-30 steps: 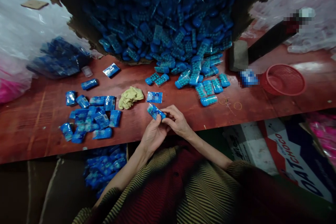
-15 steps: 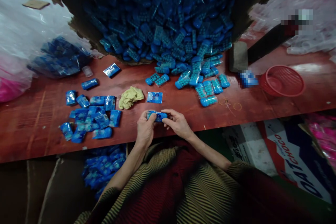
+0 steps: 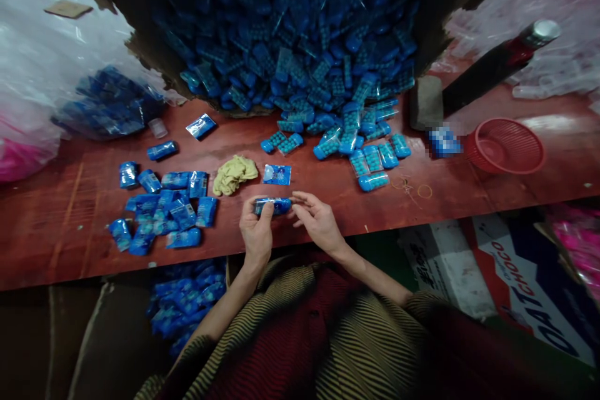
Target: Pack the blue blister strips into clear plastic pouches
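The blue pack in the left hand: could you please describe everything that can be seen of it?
The pack is small and oblong, with a shiny blue wrapping that looks like plastic film and paler print too small to read. Its right end looks rounded. It lies roughly level over the red table, on the near side of a flat packet. The left hand grips its left part, thumb across it. The right hand has its fingertips by the other end; whether they touch is unclear.

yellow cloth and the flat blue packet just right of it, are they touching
Apart. The head view shows a narrow strip of bare red tabletop between the yellow cloth and the flat blue packet.
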`<state>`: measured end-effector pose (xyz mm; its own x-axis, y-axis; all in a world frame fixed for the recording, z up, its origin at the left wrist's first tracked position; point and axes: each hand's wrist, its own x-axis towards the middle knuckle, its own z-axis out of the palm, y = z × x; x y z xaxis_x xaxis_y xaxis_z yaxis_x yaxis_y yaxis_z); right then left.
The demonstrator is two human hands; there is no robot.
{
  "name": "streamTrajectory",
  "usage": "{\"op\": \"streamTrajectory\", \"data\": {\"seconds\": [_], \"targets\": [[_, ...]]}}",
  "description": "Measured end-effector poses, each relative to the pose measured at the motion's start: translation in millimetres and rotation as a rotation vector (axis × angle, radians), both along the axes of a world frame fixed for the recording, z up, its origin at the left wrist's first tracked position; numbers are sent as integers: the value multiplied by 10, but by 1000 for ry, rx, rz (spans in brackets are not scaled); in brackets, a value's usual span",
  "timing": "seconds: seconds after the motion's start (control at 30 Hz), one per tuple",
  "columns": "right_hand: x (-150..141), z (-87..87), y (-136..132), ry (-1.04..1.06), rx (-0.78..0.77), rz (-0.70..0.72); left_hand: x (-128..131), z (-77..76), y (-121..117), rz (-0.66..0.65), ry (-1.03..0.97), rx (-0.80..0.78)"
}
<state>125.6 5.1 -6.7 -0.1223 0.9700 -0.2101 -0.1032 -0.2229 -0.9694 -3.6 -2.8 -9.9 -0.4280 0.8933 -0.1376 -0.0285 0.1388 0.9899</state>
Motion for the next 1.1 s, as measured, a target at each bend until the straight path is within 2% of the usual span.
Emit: {"op": "streamTrajectory", "data": {"seconds": [0.1, 0.2, 0.3, 0.47, 0.53, 0.67, 0.8, 0.97, 1.1], "targets": [[16, 29, 7, -133, 65, 9, 4, 11, -11, 1, 7, -3], [22, 45, 29, -157, 63, 8, 19, 57, -31, -36, 4, 23], [25, 46, 56, -114, 39, 4, 22, 112, -46, -49, 18, 65], [29, 45, 93, 65, -113, 29, 7, 162, -57, -90, 40, 97], [29, 48, 102, 78, -130, 33, 7, 168, -65, -109, 95, 119], [38, 60, 110, 18, -44, 59, 6, 158, -99, -145, 184, 211], [43, 75, 101, -143, 127, 51, -9, 129, -141, -187, 282, 283], [16, 57, 71, -318, 239, 52, -5, 84, -172, -123, 288, 212], [-18, 30, 52, -420, 317, 39, 1, 67, -208, -142, 333, 238]]}}
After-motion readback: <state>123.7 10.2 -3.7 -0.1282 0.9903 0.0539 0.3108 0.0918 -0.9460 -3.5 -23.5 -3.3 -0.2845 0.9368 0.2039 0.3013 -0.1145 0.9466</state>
